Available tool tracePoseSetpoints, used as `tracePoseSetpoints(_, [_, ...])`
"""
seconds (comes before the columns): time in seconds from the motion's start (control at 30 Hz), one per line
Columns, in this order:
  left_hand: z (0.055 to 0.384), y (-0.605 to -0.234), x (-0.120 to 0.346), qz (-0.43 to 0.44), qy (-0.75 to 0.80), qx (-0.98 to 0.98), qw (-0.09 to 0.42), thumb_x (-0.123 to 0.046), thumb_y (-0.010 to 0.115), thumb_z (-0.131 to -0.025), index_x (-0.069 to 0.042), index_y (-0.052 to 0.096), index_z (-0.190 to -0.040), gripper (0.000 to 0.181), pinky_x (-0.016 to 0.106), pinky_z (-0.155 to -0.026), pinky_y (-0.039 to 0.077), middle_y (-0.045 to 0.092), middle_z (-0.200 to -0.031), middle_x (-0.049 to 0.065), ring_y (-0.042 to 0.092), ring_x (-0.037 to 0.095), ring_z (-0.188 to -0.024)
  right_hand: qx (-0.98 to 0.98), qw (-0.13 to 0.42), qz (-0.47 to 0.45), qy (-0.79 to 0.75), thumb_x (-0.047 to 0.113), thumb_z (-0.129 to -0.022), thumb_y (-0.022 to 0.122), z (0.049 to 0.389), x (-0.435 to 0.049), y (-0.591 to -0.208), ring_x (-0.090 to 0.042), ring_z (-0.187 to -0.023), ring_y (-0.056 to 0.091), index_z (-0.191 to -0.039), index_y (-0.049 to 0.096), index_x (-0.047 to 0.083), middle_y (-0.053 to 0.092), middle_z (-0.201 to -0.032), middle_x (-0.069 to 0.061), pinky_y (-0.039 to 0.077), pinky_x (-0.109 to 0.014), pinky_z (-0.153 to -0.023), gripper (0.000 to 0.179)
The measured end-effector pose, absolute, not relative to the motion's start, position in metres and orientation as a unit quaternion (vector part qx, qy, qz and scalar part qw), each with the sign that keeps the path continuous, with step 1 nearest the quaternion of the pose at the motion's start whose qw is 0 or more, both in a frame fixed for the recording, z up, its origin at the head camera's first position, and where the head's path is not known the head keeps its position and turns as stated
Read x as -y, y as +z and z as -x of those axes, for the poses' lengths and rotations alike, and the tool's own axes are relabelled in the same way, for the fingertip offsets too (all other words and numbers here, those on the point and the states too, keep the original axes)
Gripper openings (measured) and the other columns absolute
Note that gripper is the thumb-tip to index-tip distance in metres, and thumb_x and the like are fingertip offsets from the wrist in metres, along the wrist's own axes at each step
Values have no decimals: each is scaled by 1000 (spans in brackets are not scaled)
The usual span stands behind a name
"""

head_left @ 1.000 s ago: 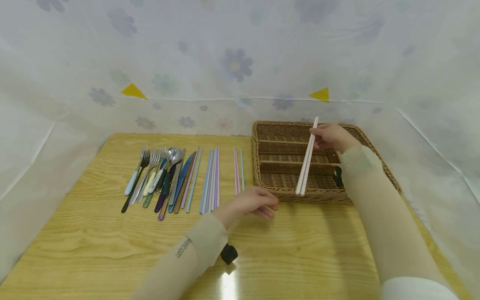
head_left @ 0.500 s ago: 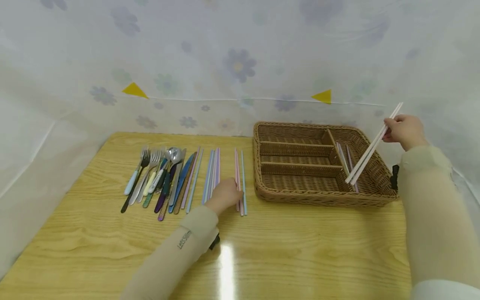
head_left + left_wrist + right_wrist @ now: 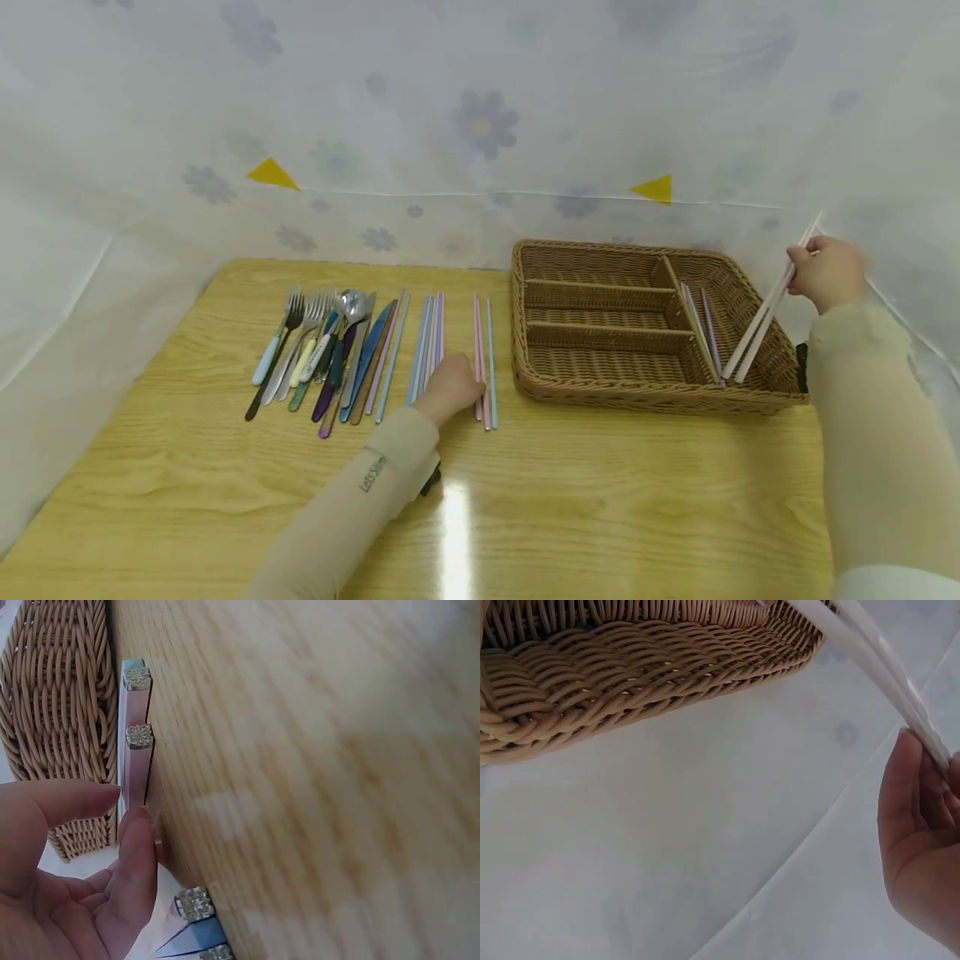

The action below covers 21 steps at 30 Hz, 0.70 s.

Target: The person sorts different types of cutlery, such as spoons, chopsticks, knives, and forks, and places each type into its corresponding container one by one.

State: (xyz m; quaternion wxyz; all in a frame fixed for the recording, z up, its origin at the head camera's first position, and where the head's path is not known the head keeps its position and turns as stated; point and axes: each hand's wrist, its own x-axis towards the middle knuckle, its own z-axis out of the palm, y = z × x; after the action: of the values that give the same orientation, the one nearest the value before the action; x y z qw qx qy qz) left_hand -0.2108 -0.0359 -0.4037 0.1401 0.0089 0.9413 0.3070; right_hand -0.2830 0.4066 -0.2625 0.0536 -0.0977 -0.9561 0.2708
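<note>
In the head view my right hand [image 3: 828, 273] pinches a pair of pale pinkish-white chopsticks [image 3: 761, 325] near their upper ends. They slant down into the right compartment of the wicker basket [image 3: 637, 402], where a few other chopsticks [image 3: 708, 329] lie. My left hand [image 3: 452, 387] is low over the table at some pink chopsticks [image 3: 477, 342]. The left wrist view has its thumb and index finger pinching at the pink chopsticks [image 3: 137, 761], close to their decorated ends. A light blue chopstick [image 3: 492, 367] lies alongside them.
Left of my left hand lie lilac and blue chopsticks [image 3: 423, 342]. Further left is a cluster of forks [image 3: 296, 312], spoons [image 3: 351, 306] and knives [image 3: 373, 350]. Three compartments fill the basket's left part, split by wicker dividers [image 3: 607, 332]. A flowered white curtain [image 3: 420, 108] hangs behind.
My right hand has carried the pale chopsticks rightward, then lowered them into the basket's right compartment. My left hand has moved from the basket's front corner left to the pink chopsticks.
</note>
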Motion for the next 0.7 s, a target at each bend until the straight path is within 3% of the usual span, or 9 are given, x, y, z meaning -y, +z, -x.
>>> tracePoseSetpoints(0.13, [209, -404, 34, -2, 320, -937, 140, -13, 62, -86, 2, 55, -92, 18, 23, -49, 37, 51, -73, 6, 46, 15, -58, 961, 4, 81, 265, 30, -101, 31, 285, -409, -279, -3, -47, 57, -111, 43, -18, 57, -57, 5, 51, -28, -52, 51])
tracePoseSetpoints(0.2, [208, -404, 33, 0, 330, -934, 138, -12, 62, -86, 3, 55, -92, 17, 22, -48, 36, 50, -72, 6, 45, 14, -56, 960, -12, 84, 268, 33, -100, 32, 285, -407, -286, -4, -49, 57, -116, 42, -19, 59, -62, 1, 53, -38, -64, 56])
tracePoseSetpoints(0.33, [207, -404, 30, 1, 332, -933, 136, -10, 61, -86, -1, 54, -81, 12, 21, -44, 34, 48, -65, 3, 42, 12, -51, 956, -30, 91, 276, 33, -100, 33, 282, -397, -296, -5, -53, 57, -125, 40, -19, 59, -86, -26, 48, -52, -78, 58])
tracePoseSetpoints(0.43, [207, -405, 28, 5, 323, -936, 138, -9, 61, -84, -6, 51, -67, 20, 21, -43, 33, 46, -59, 1, 40, 11, -48, 958, -55, 84, 268, 31, -98, 36, 282, -397, -307, -12, -56, 60, -122, 44, -18, 55, -100, -37, 49, -50, -75, 55])
tracePoseSetpoints(0.5, [207, -405, 27, 5, 316, -938, 139, -8, 61, -83, -10, 47, -60, 27, 22, -43, 33, 46, -57, 0, 40, 11, -48, 956, -80, 77, 272, 31, -97, 40, 284, -400, -316, -16, -60, 64, -121, 43, -20, 56, -102, -37, 51, -49, -73, 56])
tracePoseSetpoints(0.53, [207, -404, 26, 4, 311, -941, 137, -8, 62, -82, -10, 47, -58, 28, 22, -44, 34, 47, -57, 0, 41, 12, -48, 955, -93, 75, 273, 30, -96, 42, 285, -402, -321, -17, -62, 64, -117, 43, -20, 58, -94, -34, 52, -47, -71, 55])
tracePoseSetpoints(0.7, [208, -400, 23, -2, 289, -947, 139, -9, 65, -79, -8, 50, -60, 25, 24, -48, 39, 52, -60, 3, 46, 14, -51, 937, -177, 71, 292, 21, -93, 48, 287, -402, -336, -13, -65, 63, -117, 42, -21, 61, -79, -10, 56, -37, -67, 49])
